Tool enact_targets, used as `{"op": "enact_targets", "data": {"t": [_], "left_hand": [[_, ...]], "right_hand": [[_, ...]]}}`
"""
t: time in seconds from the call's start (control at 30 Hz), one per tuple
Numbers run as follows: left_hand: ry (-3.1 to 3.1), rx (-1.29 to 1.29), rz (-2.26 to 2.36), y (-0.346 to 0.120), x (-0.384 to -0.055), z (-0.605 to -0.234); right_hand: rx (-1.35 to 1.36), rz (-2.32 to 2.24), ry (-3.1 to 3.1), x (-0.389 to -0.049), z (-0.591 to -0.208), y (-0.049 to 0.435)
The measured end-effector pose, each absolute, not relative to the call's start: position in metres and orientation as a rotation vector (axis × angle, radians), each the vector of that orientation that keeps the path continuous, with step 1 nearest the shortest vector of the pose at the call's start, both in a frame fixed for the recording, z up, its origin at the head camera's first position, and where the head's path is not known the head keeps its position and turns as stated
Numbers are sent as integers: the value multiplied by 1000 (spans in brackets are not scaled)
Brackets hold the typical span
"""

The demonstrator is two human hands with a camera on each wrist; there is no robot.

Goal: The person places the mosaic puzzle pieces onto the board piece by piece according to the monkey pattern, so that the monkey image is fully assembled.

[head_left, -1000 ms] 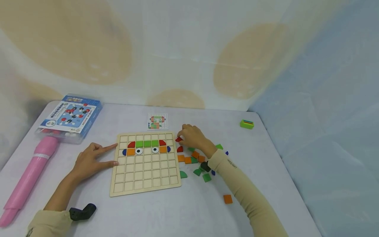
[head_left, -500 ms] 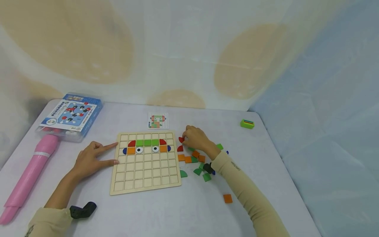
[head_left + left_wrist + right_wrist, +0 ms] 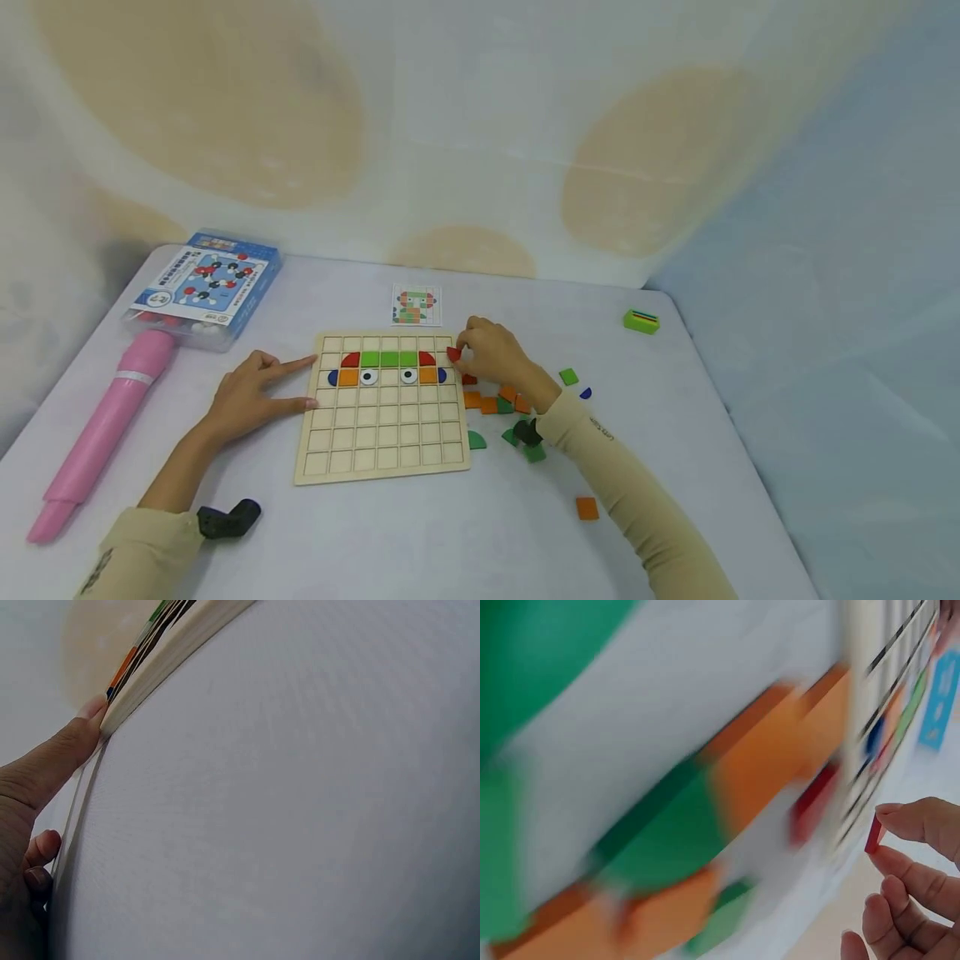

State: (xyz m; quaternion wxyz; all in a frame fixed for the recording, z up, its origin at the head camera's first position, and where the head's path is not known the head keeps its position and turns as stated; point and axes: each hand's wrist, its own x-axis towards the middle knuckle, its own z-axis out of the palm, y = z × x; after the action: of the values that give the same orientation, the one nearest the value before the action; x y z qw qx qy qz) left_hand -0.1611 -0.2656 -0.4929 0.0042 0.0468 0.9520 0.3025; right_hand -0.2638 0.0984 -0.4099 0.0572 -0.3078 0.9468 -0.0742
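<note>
A wooden grid board (image 3: 387, 437) lies on the table, with red, green, orange and blue pieces and two eye discs (image 3: 408, 377) in its upper rows. Thumb and index finger spread, my left hand (image 3: 247, 397) touches the board's left edge; in the left wrist view its thumb (image 3: 64, 750) rests at that edge. My right hand (image 3: 495, 354) pinches a small red tile (image 3: 873, 834) between thumb and index finger. In the head view that tile overlaps the board's upper right edge. The right hand's other fingers are loosely curled.
Loose orange and green tiles (image 3: 489, 405) lie right of the board, with a lone orange square (image 3: 587, 508) nearer the front. A pattern card (image 3: 416, 305) lies behind the board. At left are a molecule-kit box (image 3: 213, 283) and a pink tube (image 3: 105, 433). A green block (image 3: 641, 322) sits far right.
My right hand has brought the red tile left, from over the table to the board's right edge. The left hand stays at the board. The head view has shifted slightly.
</note>
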Motion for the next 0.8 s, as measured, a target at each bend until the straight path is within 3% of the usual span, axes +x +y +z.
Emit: {"op": "enact_targets", "data": {"t": [0.27, 0.5, 0.8], "left_hand": [[2980, 137, 942, -266, -160, -493], [2990, 161, 948, -266, -161, -497], [3013, 173, 939, -267, -161, -493]], "right_hand": [[-1268, -205, 2737, -234, -405, 32], [-1331, -104, 2668, -216, -413, -13], [-1369, 20, 2674, -213, -421, -29]]}}
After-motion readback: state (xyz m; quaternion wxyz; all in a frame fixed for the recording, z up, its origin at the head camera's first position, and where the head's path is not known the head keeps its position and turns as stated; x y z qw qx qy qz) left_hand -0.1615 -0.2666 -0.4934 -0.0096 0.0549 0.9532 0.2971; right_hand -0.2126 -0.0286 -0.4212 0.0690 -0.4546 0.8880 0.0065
